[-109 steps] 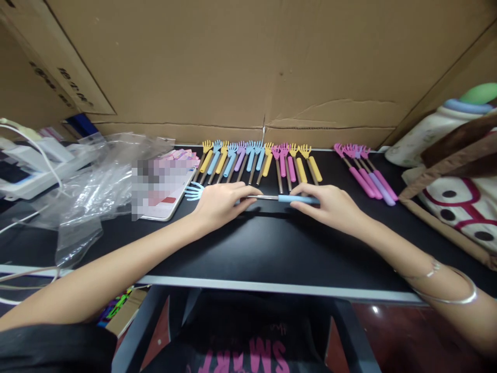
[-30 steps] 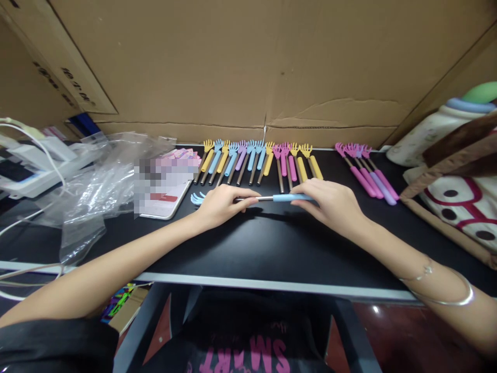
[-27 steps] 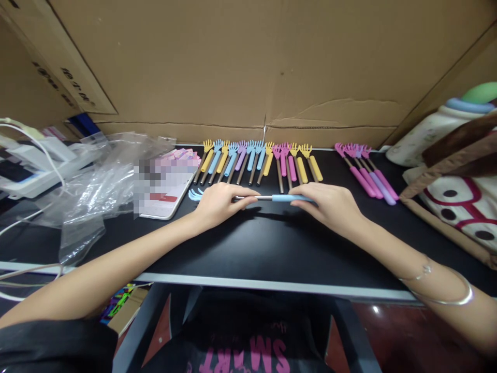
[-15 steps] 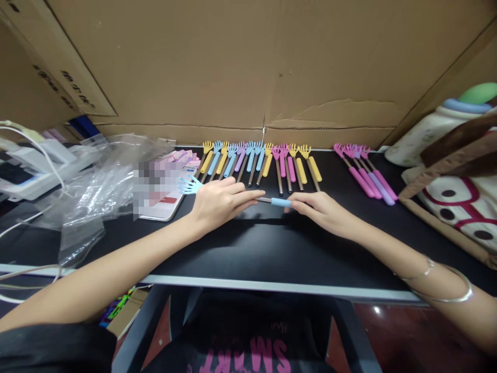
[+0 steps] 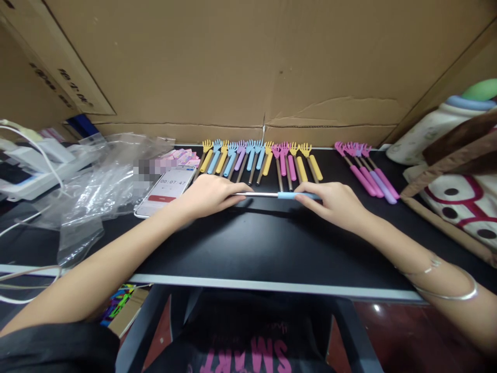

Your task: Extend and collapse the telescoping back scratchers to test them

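A telescopic back scratcher (image 5: 267, 195) with a metal rod and a blue handle lies level just above the black table (image 5: 272, 243), stretched between both hands. My left hand (image 5: 212, 194) is closed over its claw end, which is hidden under the fingers. My right hand (image 5: 334, 203) pinches the blue handle. Behind them lies a row of several yellow, blue, purple and pink scratchers (image 5: 260, 160), claws toward the cardboard wall. A smaller group of pink and purple scratchers (image 5: 367, 171) lies to the right.
A phone (image 5: 166, 190) showing a timer lies left of my left hand, beside clear plastic bags (image 5: 97, 186) and a white device with a cable (image 5: 34, 166). A cardboard wall (image 5: 248, 67) closes the back. A patterned bag (image 5: 458, 197) and a bottle (image 5: 438, 129) stand at right.
The scratcher's rod is drawn out longer than half a second ago. My left hand now covers the blue claw, which showed before. My right hand has moved right along with the handle.
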Motion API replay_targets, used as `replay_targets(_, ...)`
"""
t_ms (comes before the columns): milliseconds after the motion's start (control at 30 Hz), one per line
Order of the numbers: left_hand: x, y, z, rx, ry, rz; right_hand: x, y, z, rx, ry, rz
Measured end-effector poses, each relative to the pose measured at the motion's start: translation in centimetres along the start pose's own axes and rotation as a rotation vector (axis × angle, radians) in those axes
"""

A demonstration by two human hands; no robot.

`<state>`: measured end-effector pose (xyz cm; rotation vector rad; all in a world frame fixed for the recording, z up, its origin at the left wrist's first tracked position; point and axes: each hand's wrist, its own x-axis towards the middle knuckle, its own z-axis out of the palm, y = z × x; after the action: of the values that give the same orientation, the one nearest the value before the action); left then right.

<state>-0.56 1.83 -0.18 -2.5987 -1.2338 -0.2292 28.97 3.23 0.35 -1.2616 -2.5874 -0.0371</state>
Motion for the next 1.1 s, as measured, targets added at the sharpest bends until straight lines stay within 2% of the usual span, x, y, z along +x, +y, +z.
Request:
replay_targets(133, 0.0, -0.9, -0.1, 0.028, -0.016, -0.018, 0.0, 0.6, 0.0, 0.002, 0.041, 0.005)
replay_targets(267, -0.1, -0.6, -0.1, 0.056, 0.012, -0.014, 0.0, 0.7, 0.1, 0.022, 0.036, -0.007)
replay_targets(500, -0.3, -0.5, 0.5, 0.04, 0.188, 0.003, 0.1, 0.7, 0.3, 0.101, -0.037, -0.009)
replay_targets(667, -0.4, -0.3, 0.7, 0.125, 0.266, 0.05, 0.4, 0.6, 0.1, 0.313, -0.16, 0.015)
replay_targets(800, -0.5, 0.1, 0.6, 0.143, 0.259, 0.065, 0.5, 0.6, 0.1, 0.403, -0.207, 0.029)
replay_targets(1100, -0.5, 0.3, 0.8, 0.055, 0.193, 0.052, 0.5, 1.0, 0.5, 0.316, -0.17, 0.035)
